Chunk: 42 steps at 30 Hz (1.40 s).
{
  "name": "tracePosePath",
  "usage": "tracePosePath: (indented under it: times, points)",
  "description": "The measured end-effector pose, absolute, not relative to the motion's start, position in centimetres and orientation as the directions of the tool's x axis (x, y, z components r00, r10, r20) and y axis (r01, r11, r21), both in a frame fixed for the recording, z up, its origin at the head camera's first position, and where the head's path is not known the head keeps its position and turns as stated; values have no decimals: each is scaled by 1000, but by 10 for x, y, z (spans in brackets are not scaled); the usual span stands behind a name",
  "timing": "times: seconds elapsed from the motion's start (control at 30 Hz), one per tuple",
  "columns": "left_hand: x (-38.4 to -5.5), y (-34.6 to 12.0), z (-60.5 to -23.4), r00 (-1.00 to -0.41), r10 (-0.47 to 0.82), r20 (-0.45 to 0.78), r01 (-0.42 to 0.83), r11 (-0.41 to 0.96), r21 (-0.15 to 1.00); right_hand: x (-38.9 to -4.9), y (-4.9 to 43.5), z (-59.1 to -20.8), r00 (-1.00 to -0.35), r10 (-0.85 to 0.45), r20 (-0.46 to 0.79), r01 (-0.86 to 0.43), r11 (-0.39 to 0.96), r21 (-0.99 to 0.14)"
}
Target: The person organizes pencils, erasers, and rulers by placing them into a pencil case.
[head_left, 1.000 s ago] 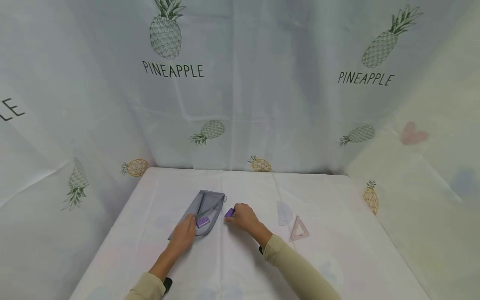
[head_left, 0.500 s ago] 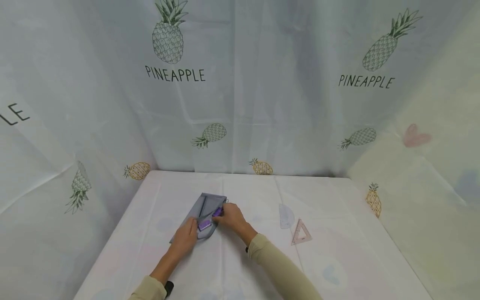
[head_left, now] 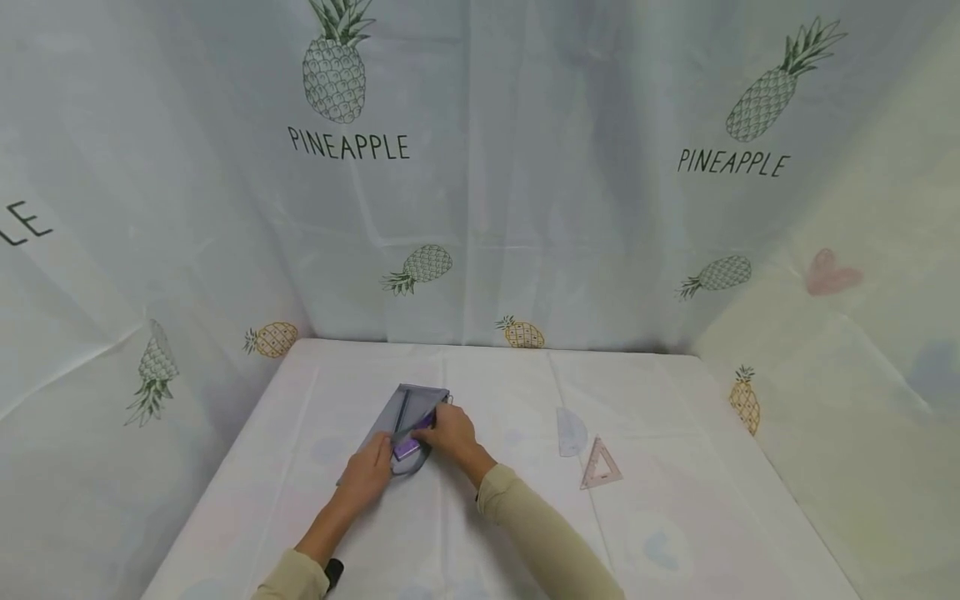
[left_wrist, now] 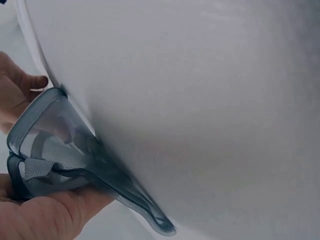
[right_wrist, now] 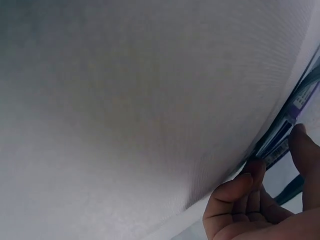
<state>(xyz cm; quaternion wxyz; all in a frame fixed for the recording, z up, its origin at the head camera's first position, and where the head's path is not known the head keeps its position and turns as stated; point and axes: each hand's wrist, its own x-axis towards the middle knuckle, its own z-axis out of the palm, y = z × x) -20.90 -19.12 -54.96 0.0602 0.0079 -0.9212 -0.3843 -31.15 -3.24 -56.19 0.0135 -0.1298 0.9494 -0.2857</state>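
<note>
Two sleeved forearms slant inward from the near edge of the desk (head_left: pixel 525 542), a dark band at the left wrist. The left hand (head_left: pixel 366 477) angles up and inward, its grip clamped on the near left side of a grey mesh pouch (head_left: pixel 386 418). The right hand (head_left: pixel 456 435) reaches across from the other side, wrist bent over the pouch's opening, its grip pinching a purple-wrapped block (head_left: pixel 427 422) between thumb and fingers. A second purple block (head_left: pixel 407 448) lies inside the pouch, between the hands. Well apart to the right lie a pink set square (head_left: pixel 601 482) and, slightly farther, a clear protractor (head_left: pixel 572 432). Behind hangs a pineapple-print curtain (head_left: pixel 525 208).
</note>
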Motion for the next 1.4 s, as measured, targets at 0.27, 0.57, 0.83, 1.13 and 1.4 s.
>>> tracePosePath:
  times: [0.27,0.57,0.83,1.13,1.4]
  points:
    - [-210,-191,-549,-998,-58,15,-29,682,730,-309,-32,-564,-976,-215,33,-192,784,-590]
    - [-211,-191,-549,-999,-51,-14,-45,679,733,-302,-21,-552,-966,-253,43,-238,819,-522]
    - [-210,-194,-549,-998,-60,7,-37,695,718,-290,-5,-543,-955,-288,70,-288,845,-451]
    - [-208,-197,-547,-998,-62,9,-38,711,702,-273,22,-538,-916,-388,101,-398,848,-351]
    - [-208,-196,-544,-998,-58,-1,-41,704,709,-253,45,-534,-872,-487,42,-482,842,-244]
